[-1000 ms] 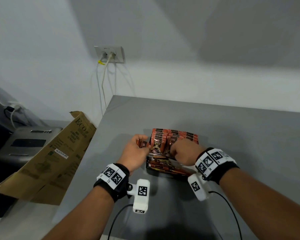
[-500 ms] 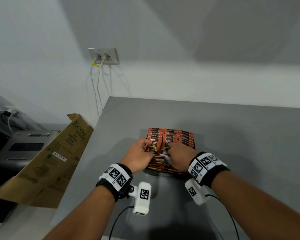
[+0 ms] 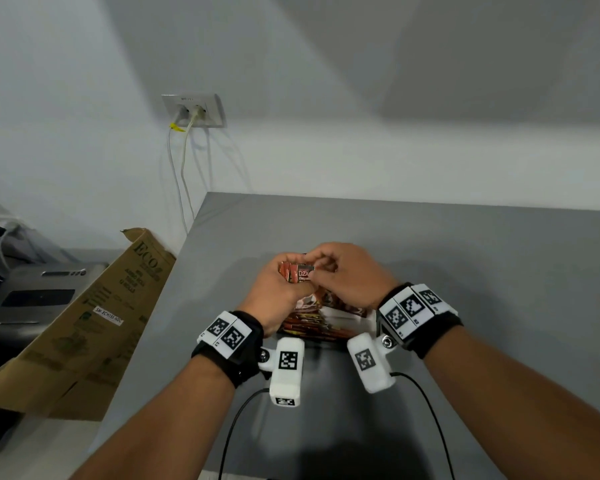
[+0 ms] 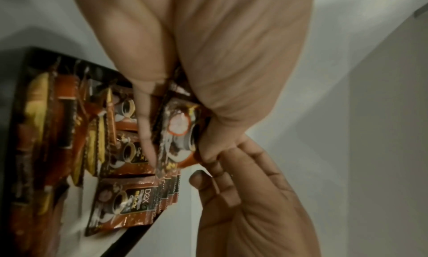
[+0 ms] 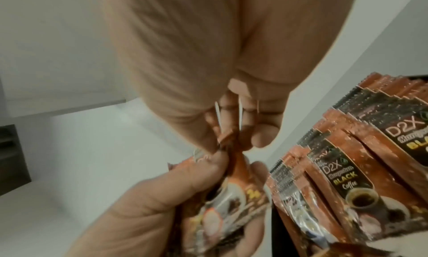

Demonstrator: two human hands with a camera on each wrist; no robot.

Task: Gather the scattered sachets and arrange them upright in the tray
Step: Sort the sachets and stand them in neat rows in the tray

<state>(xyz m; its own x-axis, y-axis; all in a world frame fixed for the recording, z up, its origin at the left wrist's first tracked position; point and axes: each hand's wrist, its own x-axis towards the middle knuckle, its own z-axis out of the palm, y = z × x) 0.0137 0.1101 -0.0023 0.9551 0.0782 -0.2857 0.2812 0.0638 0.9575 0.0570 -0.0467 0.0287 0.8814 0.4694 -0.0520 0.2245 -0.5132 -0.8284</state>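
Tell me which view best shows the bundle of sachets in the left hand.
Left wrist: the held sachets face the lens, pinched by the left hand. Right wrist shows them partly covered by fingers. Head view shows only the top edge between both hands.

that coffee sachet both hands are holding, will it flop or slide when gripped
Probably floppy: the coffee sachet creases where the right hand pinches its top. Its foil looks glossy, so possibly slippery; the left hand supports it with a fuller grip. Likely light, since fingertips alone hold it.
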